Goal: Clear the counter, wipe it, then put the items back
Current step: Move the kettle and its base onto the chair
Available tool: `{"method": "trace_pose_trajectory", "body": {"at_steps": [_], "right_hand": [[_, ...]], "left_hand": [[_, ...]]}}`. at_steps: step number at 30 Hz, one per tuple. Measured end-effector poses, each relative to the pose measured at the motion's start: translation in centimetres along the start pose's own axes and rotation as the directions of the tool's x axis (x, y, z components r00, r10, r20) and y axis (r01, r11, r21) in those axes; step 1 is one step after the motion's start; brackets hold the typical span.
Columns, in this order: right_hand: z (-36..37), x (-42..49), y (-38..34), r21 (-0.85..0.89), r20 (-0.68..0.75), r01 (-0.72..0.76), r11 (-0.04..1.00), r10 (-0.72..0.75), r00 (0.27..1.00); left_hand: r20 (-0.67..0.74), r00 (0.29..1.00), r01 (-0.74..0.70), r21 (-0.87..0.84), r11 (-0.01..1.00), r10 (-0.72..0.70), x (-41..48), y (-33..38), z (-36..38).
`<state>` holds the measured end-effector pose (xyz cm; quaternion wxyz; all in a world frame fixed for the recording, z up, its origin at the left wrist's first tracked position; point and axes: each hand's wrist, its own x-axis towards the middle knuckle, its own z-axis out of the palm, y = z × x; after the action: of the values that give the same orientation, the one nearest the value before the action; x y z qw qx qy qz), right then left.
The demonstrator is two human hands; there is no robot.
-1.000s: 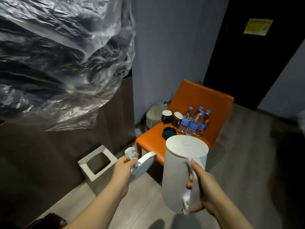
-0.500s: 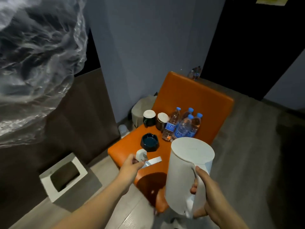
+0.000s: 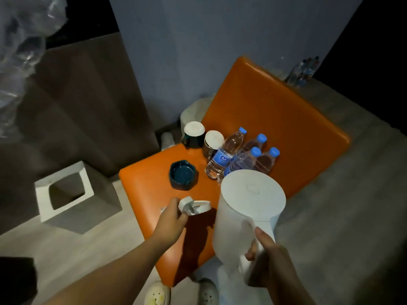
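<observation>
My right hand (image 3: 267, 258) grips the handle of a white electric kettle (image 3: 248, 208), held upright above the front right of an orange chair seat (image 3: 145, 179). My left hand (image 3: 174, 219) holds the kettle's white base (image 3: 201, 206) and its plug (image 3: 186, 203) just over the seat's front part. On the seat stand a dark blue ashtray (image 3: 183, 175), two mugs with white lids (image 3: 193, 134) (image 3: 213, 140) and several water bottles with blue caps (image 3: 226, 154).
A white square bin (image 3: 63, 190) stands on the floor left of the chair. A round pale bin (image 3: 193, 111) sits behind the chair by the blue wall. More bottles (image 3: 301, 70) stand on the floor at the far right. Clear plastic (image 3: 19, 47) hangs at upper left.
I have stepped closer to the orange chair and look down on it more steeply. Both hands have carried the kettle and its base lower, over the seat's front.
</observation>
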<state>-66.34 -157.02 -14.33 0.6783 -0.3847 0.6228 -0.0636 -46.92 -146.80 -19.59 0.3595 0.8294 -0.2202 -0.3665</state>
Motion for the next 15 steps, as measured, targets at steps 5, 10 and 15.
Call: {"method": "trace_pose_trajectory", "body": {"at_steps": [5, 10, 15], "right_hand": [[0.4, 1.9, 0.1, -0.048, 0.063, 0.061, 0.997, -0.058, 0.996], [1.3, 3.4, 0.4, -0.099, 0.064, 0.088, 0.991, -0.081, 0.995], [1.9, 2.6, 1.3, -0.061, 0.101, 0.07, 0.996, -0.063, 0.993]], "left_hand": [[0.032, 0.994, -0.113, 0.197, 0.974, 0.109, 2.7, -0.9, 1.4], [0.275, 0.953, -0.241, 0.437, 0.867, 0.127, 5.0, -4.0, 0.8], [0.436, 0.897, -0.343, 0.588, 0.732, 0.07, 5.9, -7.0, 0.4]]}}
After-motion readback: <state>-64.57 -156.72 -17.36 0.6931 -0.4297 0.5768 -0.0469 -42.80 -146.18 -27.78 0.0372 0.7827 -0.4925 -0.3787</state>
